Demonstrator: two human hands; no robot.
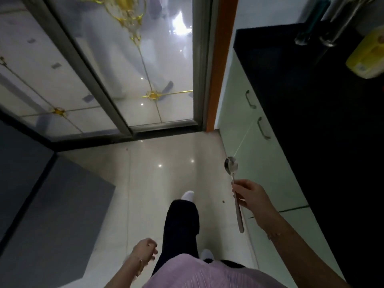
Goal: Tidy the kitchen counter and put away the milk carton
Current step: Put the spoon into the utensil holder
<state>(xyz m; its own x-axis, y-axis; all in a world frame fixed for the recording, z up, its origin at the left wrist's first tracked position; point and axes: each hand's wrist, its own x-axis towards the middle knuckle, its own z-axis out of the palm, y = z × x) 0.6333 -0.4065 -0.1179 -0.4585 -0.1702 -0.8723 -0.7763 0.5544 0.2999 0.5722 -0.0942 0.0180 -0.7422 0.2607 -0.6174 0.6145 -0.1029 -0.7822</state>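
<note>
Head view, looking down along the person's body at a kitchen floor. The right hand is raised in front of the pale green cabinet doors, its fingers closed around the middle of the handle of 1 metal spoon. The spoon is held nearly upright: the bowl points away from the body and above the hand, and the handle end projects below the hand toward the floor. The left hand hangs low beside the dark trouser leg, fingers loosely curled and partly open, holding nothing and touching nothing.

The black tabletop runs along the right edge above the cabinet doors. On its far end, at the upper right, lies a yellow package, blurred; whether it is the milk carton cannot be told. Beside it stand 2 metal tubes, also blurred.

A glass sliding door with gold ornament closes the far side, and a dark grey block occupies the lower left. 2 white-socked feet show on the floor.
</note>
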